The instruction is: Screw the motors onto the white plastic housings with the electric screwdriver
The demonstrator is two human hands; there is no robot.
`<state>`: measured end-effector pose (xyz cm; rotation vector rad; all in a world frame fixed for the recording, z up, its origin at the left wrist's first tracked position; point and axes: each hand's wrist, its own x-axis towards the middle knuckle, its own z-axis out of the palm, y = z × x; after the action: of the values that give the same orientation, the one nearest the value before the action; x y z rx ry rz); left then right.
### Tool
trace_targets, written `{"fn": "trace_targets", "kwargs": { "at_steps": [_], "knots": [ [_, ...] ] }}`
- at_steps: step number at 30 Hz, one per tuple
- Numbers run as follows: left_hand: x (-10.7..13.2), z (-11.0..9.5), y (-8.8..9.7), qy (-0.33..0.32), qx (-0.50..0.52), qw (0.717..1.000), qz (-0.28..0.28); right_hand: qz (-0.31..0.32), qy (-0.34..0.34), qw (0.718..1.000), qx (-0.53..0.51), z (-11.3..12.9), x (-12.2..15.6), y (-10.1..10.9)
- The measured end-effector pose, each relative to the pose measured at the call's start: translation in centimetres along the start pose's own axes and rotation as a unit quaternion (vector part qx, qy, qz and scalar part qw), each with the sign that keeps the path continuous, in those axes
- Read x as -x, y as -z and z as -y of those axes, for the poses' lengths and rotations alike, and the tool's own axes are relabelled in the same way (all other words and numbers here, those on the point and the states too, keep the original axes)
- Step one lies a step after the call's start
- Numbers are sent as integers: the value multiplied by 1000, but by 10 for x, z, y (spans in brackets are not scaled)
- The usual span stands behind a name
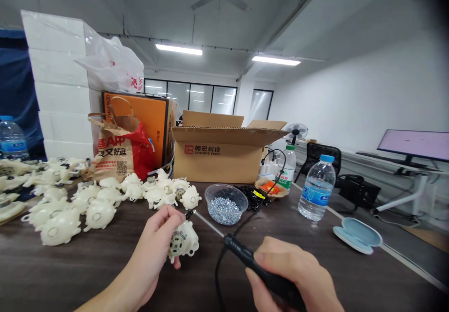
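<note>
My left hand (154,242) is closed round a small cream plastic housing (184,242) with a metal motor end showing, held just above the dark table (70,274). My right hand (294,274) grips the black handle of a corded electric screwdriver (245,256). Its thin metal bit points up and left, and its tip touches the top of the housing near my left fingertips. A clear plastic bowl of small silver screws (225,204) sits just behind the two hands.
Several more cream housings (94,204) lie across the table's left half. Behind stand a cardboard box (220,155), a paper bag (114,150) and white foam boxes (59,83). A water bottle (317,188) and a light blue case (358,236) are at right.
</note>
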<state>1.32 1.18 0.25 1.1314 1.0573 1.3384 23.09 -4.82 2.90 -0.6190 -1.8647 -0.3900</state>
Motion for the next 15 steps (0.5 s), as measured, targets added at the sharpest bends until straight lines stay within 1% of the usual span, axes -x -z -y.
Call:
{"fn": "trace_targets", "kwargs": {
  "at_steps": [1,3,5,6,7,9,11,12,13,14,15],
  "knots": [
    [0,-1,1,-15,-12,1000,1,-11,-5,1000,-16,-2,-2,0],
    [2,-5,3,-93,-65,994,2,-32,-16,999,-36,-7,-5,1],
    [4,-8,5,-184,-127,975,8,-37,-37,998,-32,-12,-4,3],
    [5,-8,6,-215,-150,965,15,-36,-49,998,-31,-14,-1,5],
    [6,-9,6,-227,-162,960,23,-29,-64,997,-37,-16,3,6],
    [6,-7,6,-214,-163,962,35,-26,-99,992,-72,-18,12,8],
    [6,-5,6,-203,-165,964,38,-39,-120,985,-117,-18,18,8],
    [5,-4,5,-200,-166,965,35,-47,-118,983,-132,-17,19,8],
    [5,-3,6,-200,-166,965,32,-49,-101,983,-144,-15,18,8],
    [4,-3,6,-201,-164,965,26,-36,-83,985,-145,-12,15,8],
    [3,-3,7,-203,-160,966,20,-10,-66,989,-135,-8,11,8]
  ]
}}
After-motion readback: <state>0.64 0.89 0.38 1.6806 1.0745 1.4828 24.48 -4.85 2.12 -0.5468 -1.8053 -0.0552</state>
